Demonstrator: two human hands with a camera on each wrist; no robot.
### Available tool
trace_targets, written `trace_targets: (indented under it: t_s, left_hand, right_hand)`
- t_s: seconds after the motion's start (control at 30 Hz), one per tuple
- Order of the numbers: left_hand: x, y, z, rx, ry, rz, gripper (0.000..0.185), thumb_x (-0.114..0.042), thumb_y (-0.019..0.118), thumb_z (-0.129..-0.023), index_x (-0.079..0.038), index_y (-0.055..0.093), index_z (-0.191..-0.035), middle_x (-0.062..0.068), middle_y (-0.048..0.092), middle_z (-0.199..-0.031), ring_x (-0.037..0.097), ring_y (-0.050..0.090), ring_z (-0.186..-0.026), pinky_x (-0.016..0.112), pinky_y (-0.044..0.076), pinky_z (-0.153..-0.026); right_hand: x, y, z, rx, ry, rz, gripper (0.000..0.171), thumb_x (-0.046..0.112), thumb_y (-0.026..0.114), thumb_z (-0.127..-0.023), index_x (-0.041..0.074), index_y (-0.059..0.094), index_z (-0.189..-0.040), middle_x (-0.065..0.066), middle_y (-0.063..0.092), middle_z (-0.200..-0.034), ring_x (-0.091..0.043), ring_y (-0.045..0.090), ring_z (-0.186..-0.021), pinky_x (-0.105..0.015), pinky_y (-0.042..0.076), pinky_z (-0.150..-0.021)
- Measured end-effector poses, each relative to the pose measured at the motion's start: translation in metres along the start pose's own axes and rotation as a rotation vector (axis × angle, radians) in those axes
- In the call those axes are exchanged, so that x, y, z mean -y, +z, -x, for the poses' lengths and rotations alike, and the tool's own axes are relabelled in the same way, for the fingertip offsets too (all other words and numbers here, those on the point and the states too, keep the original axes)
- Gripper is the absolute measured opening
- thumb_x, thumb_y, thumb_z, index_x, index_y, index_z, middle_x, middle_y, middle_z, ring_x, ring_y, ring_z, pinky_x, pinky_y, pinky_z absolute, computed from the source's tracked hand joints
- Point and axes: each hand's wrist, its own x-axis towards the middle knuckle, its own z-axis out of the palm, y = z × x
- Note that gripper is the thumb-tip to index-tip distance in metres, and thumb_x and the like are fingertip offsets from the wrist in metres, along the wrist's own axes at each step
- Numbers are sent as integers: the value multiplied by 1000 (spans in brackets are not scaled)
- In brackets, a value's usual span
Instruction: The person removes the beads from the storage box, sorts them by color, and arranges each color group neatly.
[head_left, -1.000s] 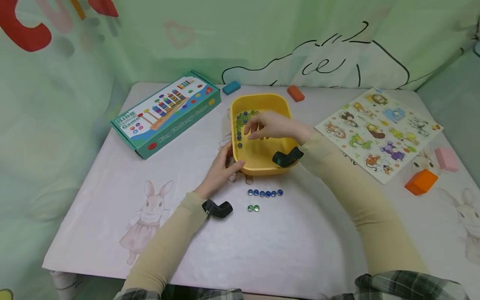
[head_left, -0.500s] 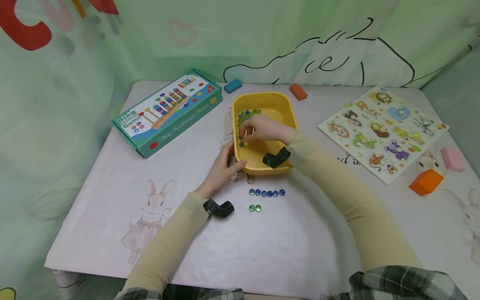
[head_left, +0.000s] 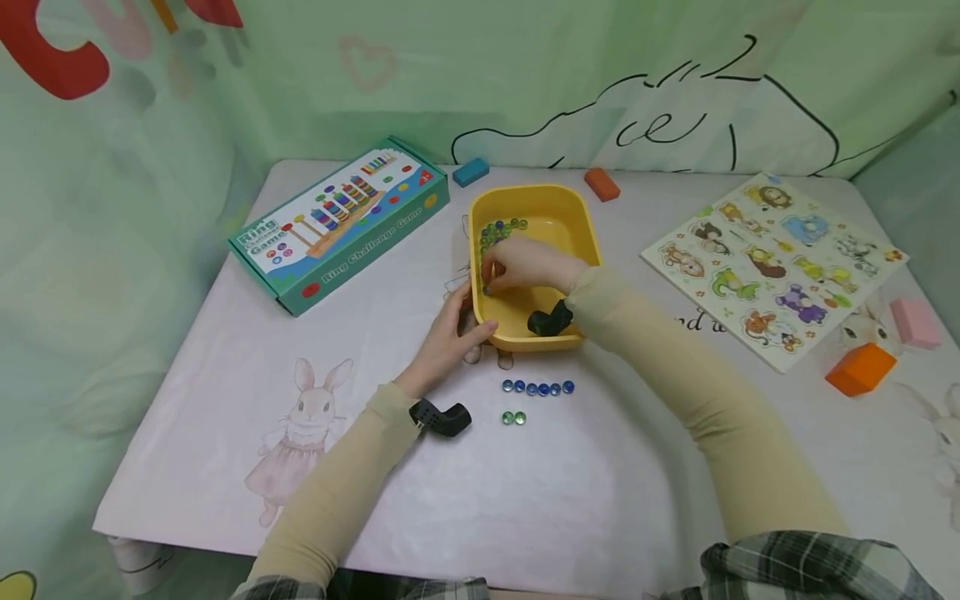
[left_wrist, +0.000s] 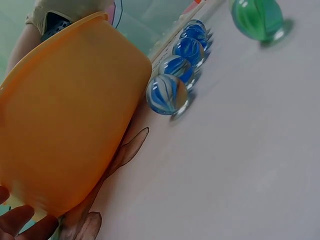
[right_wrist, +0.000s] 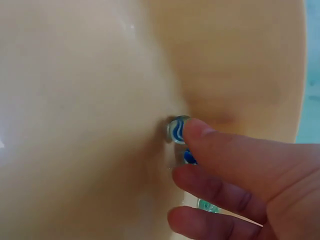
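The right hand [head_left: 528, 265] is down inside the yellow plastic tub [head_left: 567, 206], its fingertips [right_wrist: 197, 132] touching a blue-and-white swirled glass marble [right_wrist: 176, 128] at the tub's inner wall, at about nine o'clock of the tub. Whether the fingers have actually closed round that marble I cannot tell; the wrist view shows one finger against it and others curled beneath, with a blue marble and a green one just behind. The left hand [head_left: 447, 337] grips the tub's near-left corner at roughly seven o'clock, fingers wrapped round the rim, steadying it.

More green and blue marbles [head_left: 501, 228] gather in the tub's far-left corner, around eleven o'clock. On the pink worktop [head_left: 600, 483], at six o'clock from the tub, lies a row of blue marbles [head_left: 537, 387], touching one another, and just nearer the person a pair of green marbles [head_left: 513, 417].

The step in hand looks like picking a blue marble out of the tub. The next move would call for a firm pinch, a lift clear of the rim, and a gentle set-down at the end of the blue row without nudging it.
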Motion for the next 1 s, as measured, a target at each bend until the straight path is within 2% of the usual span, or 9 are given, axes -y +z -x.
trace_targets:
  t_s: [0.43,0.53,0.67,0.87,1.0]
  left_hand:
    - [1,1,0,-11,-6,-13,70,-19,55,-92,-6,16,-147,17,26,-149,25,26,-137,36,17,-114]
    - [17,2,-7,-11,6,-3,70,-20,56,-91,-9,16,-148,15,28,-148,24,27,-136,37,17,-114]
    - [37,4,-15,-20,28,8,71,-25,58,-91,-14,16,-148,11,31,-147,21,30,-135,37,18,-114]
    - [36,4,-13,-42,18,-17,71,-30,58,-90,-15,18,-148,8,32,-147,18,29,-136,36,18,-114]
    - [34,4,-13,-42,5,-23,71,-29,57,-91,-14,17,-148,8,31,-147,17,27,-136,36,18,-114]
  right_hand:
    - [2,4,-2,12,-11,41,16,19,65,-87,8,66,-99,-6,64,-93,-20,53,-83,-30,46,-80]
    - [1,3,-1,14,-22,48,17,19,64,-87,8,66,-100,-6,64,-94,-20,53,-84,-31,46,-80]
    - [-1,-5,5,8,-46,49,18,19,65,-86,9,66,-101,-6,63,-95,-21,52,-85,-32,45,-79]
    - [1,-18,22,-48,-111,60,14,20,66,-85,9,66,-95,-6,63,-87,-21,51,-82,-32,43,-76]
    - [1,-21,40,-74,-95,43,15,20,66,-86,8,64,-94,-5,61,-83,-20,50,-80,-31,42,-74]
